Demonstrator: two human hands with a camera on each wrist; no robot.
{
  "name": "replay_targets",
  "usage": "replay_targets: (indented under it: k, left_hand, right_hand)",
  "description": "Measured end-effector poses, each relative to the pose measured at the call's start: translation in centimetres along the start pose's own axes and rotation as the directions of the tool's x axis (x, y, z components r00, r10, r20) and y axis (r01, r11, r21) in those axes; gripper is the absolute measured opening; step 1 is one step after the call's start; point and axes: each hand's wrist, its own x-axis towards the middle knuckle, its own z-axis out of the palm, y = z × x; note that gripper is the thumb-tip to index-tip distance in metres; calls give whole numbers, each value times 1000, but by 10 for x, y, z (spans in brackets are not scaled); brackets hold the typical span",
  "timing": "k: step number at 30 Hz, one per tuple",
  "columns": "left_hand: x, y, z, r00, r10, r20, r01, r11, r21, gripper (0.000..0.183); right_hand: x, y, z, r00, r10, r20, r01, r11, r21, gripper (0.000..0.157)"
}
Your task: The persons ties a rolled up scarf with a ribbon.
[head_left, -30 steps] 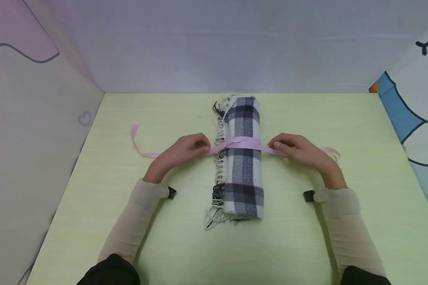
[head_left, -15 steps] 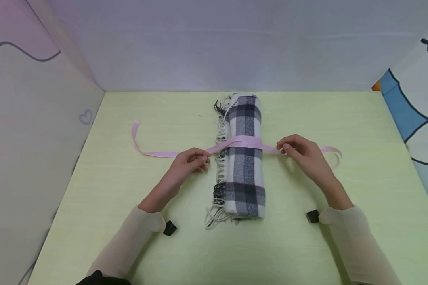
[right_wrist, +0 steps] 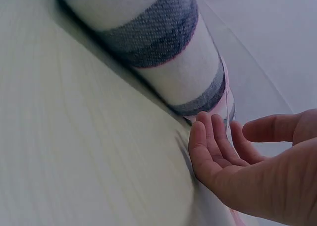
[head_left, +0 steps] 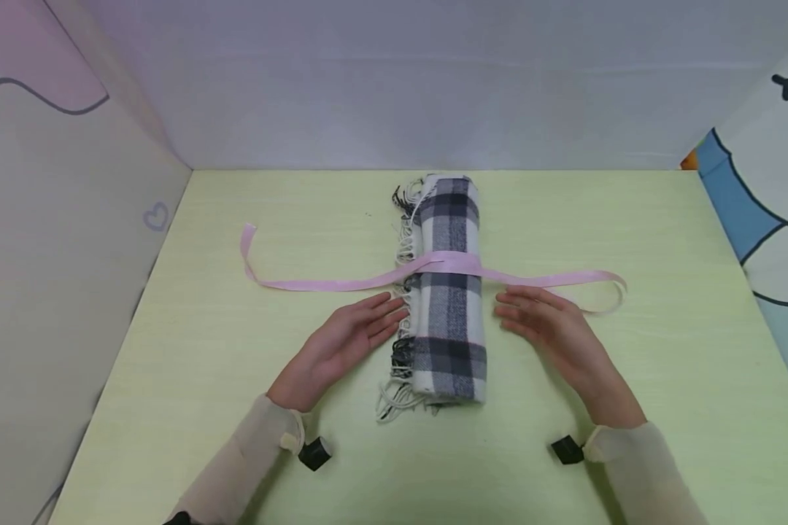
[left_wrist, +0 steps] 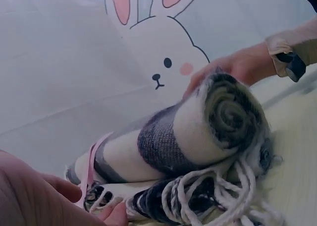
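Observation:
A rolled plaid scarf [head_left: 449, 321] in white, grey and black lies upright in the head view, its fringe [head_left: 403, 306] along the left side. Round its middle runs a pink ribbon [head_left: 456, 262], crossed on top, with a tail trailing to each side over the table. My left hand [head_left: 344, 343] is at the fringe, palm turned up and fingers extended, just below the left tail. On the other side my right hand [head_left: 551, 332] hovers beside the roll with loosely bent fingers and nothing in them. The left wrist view shows the roll's spiral end [left_wrist: 230, 112].
The pale yellow table [head_left: 171, 350] reaches a lilac back wall [head_left: 394, 109]. Patterned panels stand at both sides, with a cartoon bunny [left_wrist: 163, 62] on one. The right tail of the ribbon loops back near its end.
Both hands have let go of the ribbon tails and drawn back towards the person, fingers loosened. The ribbon and the scarf roll stay in place.

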Motion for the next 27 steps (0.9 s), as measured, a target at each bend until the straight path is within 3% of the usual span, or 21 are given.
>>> replay_targets:
  k: [5, 8, 12, 17, 19, 23, 27]
  left_hand:
    - [1, 1, 3, 999, 15, -30, -20, 984, -179, 57]
    - [4, 1, 4, 998, 36, -53, -49, 959, -280, 58]
    - [11, 1, 5, 997, 48, -67, -69, 930, -362, 57]
    - [18, 3, 7, 994, 74, -78, -100, 911, -401, 61]
    - [21, 2, 7, 991, 87, -104, -125, 883, -452, 64]
    - [26, 0, 10, 977, 126, -173, -199, 834, -515, 62]
    - [32, -1, 13, 957, 195, -215, -278, 832, -480, 54]
  right_hand:
    - [2, 5, 4, 993, 104, 61, -114, 977, 181, 56]
    - [5, 7, 8, 986, 132, 100, -156, 945, 288, 61]
    - [9, 10, 12, 987, 133, 96, -162, 874, 458, 64]
    - [20, 14, 16, 994, 99, 44, -105, 791, 602, 65]
    - [24, 15, 18, 995, 95, 22, -87, 763, 641, 65]
    - [29, 15, 19, 993, 116, -11, -70, 673, 737, 65]
    - [35, 16, 18, 993, 109, -39, -31, 578, 816, 57]
